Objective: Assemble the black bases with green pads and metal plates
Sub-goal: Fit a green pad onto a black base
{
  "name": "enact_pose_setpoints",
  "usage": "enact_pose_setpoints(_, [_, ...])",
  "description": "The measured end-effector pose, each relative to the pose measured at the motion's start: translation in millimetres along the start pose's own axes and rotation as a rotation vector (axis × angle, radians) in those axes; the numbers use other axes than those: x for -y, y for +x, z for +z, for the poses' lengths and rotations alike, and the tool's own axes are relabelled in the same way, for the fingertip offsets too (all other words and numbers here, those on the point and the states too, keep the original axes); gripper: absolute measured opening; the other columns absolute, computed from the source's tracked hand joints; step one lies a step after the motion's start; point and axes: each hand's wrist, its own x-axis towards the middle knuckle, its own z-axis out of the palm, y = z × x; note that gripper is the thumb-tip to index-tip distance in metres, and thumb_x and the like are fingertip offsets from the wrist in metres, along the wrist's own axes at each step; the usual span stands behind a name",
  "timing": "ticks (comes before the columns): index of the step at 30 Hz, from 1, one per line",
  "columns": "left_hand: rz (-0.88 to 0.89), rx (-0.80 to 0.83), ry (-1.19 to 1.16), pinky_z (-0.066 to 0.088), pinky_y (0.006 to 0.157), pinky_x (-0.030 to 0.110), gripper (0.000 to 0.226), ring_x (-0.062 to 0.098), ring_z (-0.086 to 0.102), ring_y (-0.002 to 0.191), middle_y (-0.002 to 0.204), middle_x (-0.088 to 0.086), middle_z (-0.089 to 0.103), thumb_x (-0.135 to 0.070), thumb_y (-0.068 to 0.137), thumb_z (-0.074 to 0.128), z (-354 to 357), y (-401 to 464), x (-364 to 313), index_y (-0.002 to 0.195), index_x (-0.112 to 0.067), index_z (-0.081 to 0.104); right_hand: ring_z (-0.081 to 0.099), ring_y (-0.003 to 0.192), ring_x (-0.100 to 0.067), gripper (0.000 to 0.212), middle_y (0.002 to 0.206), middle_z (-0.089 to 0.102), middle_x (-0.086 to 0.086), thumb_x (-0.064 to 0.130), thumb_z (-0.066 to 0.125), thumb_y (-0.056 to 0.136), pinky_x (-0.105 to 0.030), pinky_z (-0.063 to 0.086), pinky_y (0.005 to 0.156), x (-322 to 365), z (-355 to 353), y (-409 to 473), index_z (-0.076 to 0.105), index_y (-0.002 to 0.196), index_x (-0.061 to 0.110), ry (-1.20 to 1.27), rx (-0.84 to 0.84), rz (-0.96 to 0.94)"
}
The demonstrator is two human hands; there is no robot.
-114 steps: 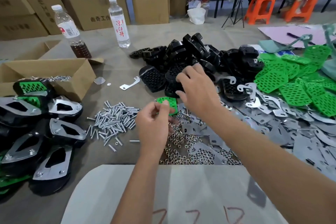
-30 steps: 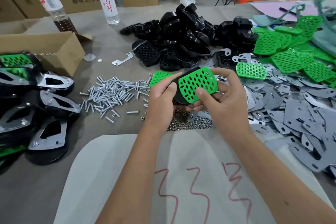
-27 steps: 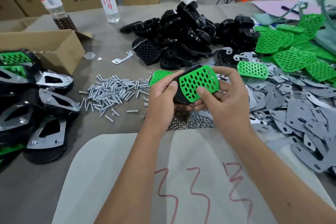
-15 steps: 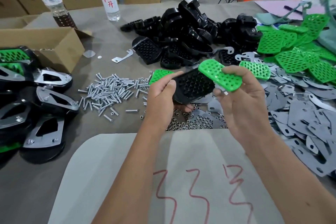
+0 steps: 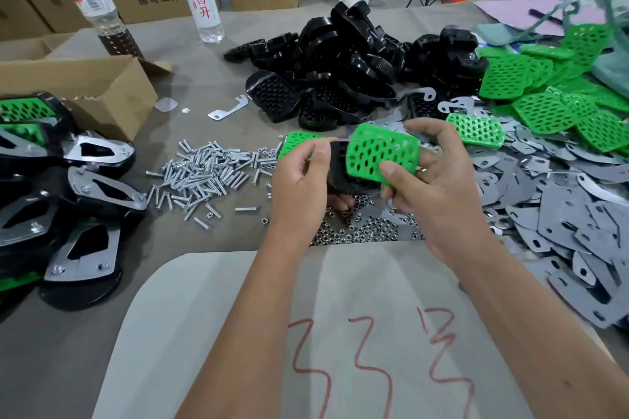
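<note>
I am holding one black base [image 5: 337,173] in the left hand [image 5: 299,180], fingers curled round its near-left edge, above the pile of nuts [image 5: 357,231]. The right hand [image 5: 439,184] is gripping a green pad [image 5: 383,155], thumb pressing on its lower right corner and fingers wrapped behind. The pad is lying over the base's face and covering most of it; whether it is fully seated I cannot tell, since the base's rim is showing only on the left.

Step in hand, as I judge it: pressing the pad into the base. To do it well, I am advising that the pad's outline be squared to the base's recess before any force goes on, then pressed from one corner across, with the left hand bracing from behind. Pressing while it is skewed risks a lifted edge.

Supply is lying within reach: loose black bases [image 5: 340,71] heaped beyond the hands, spare green pads [image 5: 551,102] to the right, metal plates [image 5: 571,207] spread below them, screws [image 5: 204,173] to the left. Finished units [image 5: 85,214] with plates already fixed are stacking at far left. The plate and fasteners for this base are not yet fitted.
</note>
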Motion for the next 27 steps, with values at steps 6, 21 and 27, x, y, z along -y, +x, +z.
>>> enact_pose_setpoints(6, [0.026, -0.006, 0.054, 0.058, 0.048, 0.032, 0.031, 0.025, 0.075, 0.073, 0.103, 0.018, 0.073, -0.02, 0.112, 0.044, -0.1, -4.4, -3.5, 0.121, -0.009, 0.071, 0.064, 0.054, -0.017, 0.027, 0.084, 0.078, -0.004, 0.006, 0.074, 0.094, -0.022, 0.049, 0.049, -2.4, 4.8, 0.5, 0.057, 0.113, 0.015, -0.135, -0.056, 0.016])
enact_pose_setpoints(21, [0.077, 0.021, 0.121, 0.063, 0.055, 0.035, 0.028, 0.021, 0.076, 0.085, 0.099, -0.009, 0.071, -0.01, 0.11, 0.045, -2.1, -4.3, -0.3, 0.118, -0.012, 0.072, 0.062, 0.046, -0.014, 0.021, 0.073, 0.076, -0.001, 0.009, 0.08, 0.09, -0.023, 0.048, 0.043, -3.3, 0.8, -0.4, 0.062, 0.101, 0.013, -0.258, -0.184, 0.072])
enact_pose_setpoints(27, [0.085, -0.047, 0.039, 0.065, 0.064, 0.043, 0.025, 0.028, 0.073, 0.099, 0.112, 0.008, 0.071, -0.026, 0.104, 0.057, -3.0, -3.4, 1.1, 0.117, -0.014, 0.074, 0.068, 0.049, -0.015, 0.022, 0.069, 0.071, -0.011, 0.01, 0.08, 0.09, -0.028, 0.05, 0.039, 0.6, 11.6, -3.4, 0.059, 0.089, 0.015, -0.259, -0.148, 0.067])
